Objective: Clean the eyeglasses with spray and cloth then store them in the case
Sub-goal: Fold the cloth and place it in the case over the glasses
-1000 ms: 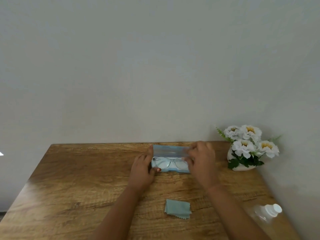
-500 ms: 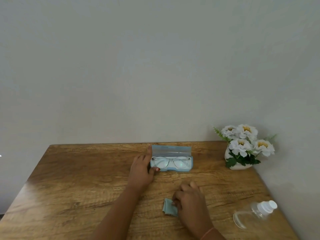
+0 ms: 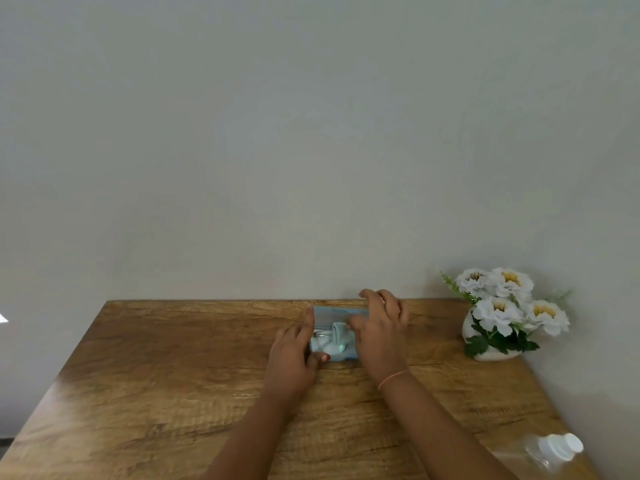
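Left hand (image 3: 291, 355) grips left end of open case (image 3: 341, 312); cloth (image 3: 338, 336) lies inside over eyeglasses (image 3: 320, 336); right hand (image 3: 379, 327) blurred above, hold unclear.

Plain pale grey wall (image 3: 311, 133) fills the upper field and meets a side wall (image 3: 609, 341) at the right. A wood-grain table (image 3: 156, 375) stands against both; soft glare lies on its near left. A white vase (image 3: 493, 356) of white flowers (image 3: 498, 308) sits at the table's far right corner.

light: soft, even | glare: table (image 3: 69, 386) left side | blur: right hand (image 3: 381, 327) | edges: wide-angle bowed
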